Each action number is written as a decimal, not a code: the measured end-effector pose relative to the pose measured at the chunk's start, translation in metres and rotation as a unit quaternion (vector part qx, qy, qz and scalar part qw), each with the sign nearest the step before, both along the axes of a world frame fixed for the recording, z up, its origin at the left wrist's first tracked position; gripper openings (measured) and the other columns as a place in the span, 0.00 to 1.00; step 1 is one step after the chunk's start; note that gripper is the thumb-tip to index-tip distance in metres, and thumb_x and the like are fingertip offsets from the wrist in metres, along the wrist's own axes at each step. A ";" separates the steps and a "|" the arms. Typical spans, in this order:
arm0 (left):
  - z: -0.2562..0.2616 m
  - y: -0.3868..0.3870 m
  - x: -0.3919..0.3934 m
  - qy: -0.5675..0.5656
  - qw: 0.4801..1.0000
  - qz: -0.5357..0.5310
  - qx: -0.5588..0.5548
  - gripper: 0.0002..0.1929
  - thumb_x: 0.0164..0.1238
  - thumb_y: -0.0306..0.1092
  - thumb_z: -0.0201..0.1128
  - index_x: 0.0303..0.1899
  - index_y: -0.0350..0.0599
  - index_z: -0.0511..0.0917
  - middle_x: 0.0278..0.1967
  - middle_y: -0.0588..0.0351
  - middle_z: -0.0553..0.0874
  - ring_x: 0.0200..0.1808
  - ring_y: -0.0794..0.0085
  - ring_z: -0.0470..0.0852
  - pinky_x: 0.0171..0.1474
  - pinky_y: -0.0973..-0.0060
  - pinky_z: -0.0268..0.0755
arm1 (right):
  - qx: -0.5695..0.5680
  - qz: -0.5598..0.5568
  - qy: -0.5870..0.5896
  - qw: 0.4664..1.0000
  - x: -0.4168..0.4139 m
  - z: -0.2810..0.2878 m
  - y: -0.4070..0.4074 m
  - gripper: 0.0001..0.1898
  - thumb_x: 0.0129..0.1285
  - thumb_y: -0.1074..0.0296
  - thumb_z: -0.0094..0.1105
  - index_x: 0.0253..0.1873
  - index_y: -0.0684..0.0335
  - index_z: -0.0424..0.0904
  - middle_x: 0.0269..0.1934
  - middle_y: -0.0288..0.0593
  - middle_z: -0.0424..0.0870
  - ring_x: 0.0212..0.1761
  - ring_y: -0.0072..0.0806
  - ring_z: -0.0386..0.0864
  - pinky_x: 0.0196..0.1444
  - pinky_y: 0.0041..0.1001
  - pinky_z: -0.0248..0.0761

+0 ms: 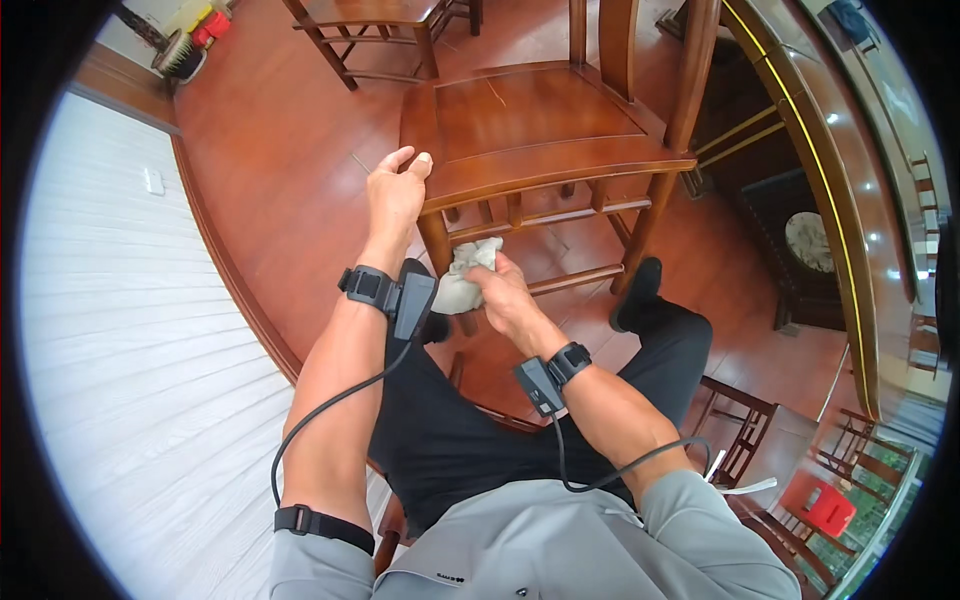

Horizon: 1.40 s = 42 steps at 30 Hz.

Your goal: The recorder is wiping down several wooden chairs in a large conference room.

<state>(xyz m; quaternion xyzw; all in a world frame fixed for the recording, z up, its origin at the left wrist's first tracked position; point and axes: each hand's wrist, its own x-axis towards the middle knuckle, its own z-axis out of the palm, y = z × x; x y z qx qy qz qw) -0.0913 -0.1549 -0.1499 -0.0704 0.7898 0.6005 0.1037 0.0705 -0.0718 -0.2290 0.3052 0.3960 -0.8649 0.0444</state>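
A polished reddish-brown wooden chair [536, 112] stands sideways before me, its backrest to the right. My left hand [397, 187] grips the near left corner of its seat, with the thumb beside the top edge. Below that corner, my right hand [510, 296] holds a crumpled whitish cloth [459, 289] against the lower part of a chair leg [435, 240]. The cloth covers part of the leg, and some fingers are hidden behind it. A stretcher [577, 279] runs from there to the other near leg.
Another wooden chair [375, 15] stands beyond. A glossy round-edged table [832, 150] with a yellow stripe curves along the right. White panelled wall [142, 262] borders the left. A potted plant [180, 56] sits far left, and a red stool [825, 506] is lower right. Cables hang from my wrist devices.
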 end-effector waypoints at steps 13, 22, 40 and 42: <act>0.005 0.004 0.014 0.018 0.999 -0.001 -0.034 0.24 0.70 0.36 0.68 0.62 0.30 0.78 0.54 0.45 0.87 0.55 0.67 0.84 0.60 0.73 0.74 | 0.288 0.091 -0.074 0.950 0.039 -0.108 -0.029 0.21 0.62 0.73 0.63 0.60 0.71 0.74 0.51 0.57 0.84 0.54 0.47 0.83 0.58 0.37 0.74; -0.007 0.000 0.001 0.052 0.997 -0.031 -0.049 0.24 0.70 0.36 0.68 0.61 0.30 0.79 0.54 0.47 0.87 0.55 0.70 0.84 0.59 0.74 0.74 | 0.475 0.250 -0.046 0.842 0.044 -0.081 0.004 0.18 0.56 0.71 0.64 0.50 0.71 0.77 0.47 0.66 0.83 0.53 0.60 0.81 0.56 0.45 0.74; -0.011 -0.005 0.000 0.023 0.999 -0.038 -0.012 0.24 0.73 0.33 0.65 0.64 0.28 0.76 0.62 0.43 0.82 0.62 0.64 0.80 0.67 0.70 0.69 | 0.290 -0.253 0.003 0.923 0.021 0.017 0.191 0.16 0.60 0.81 0.61 0.54 0.67 0.80 0.44 0.39 0.87 0.42 0.26 0.83 0.46 0.29 0.79; -0.011 -0.002 0.001 0.025 0.999 -0.042 -0.013 0.24 0.73 0.33 0.65 0.64 0.28 0.76 0.61 0.44 0.82 0.62 0.64 0.80 0.66 0.70 0.70 | 0.301 -0.334 0.021 0.893 0.028 0.015 0.237 0.16 0.60 0.81 0.61 0.54 0.67 0.79 0.44 0.39 0.86 0.43 0.26 0.83 0.46 0.29 0.79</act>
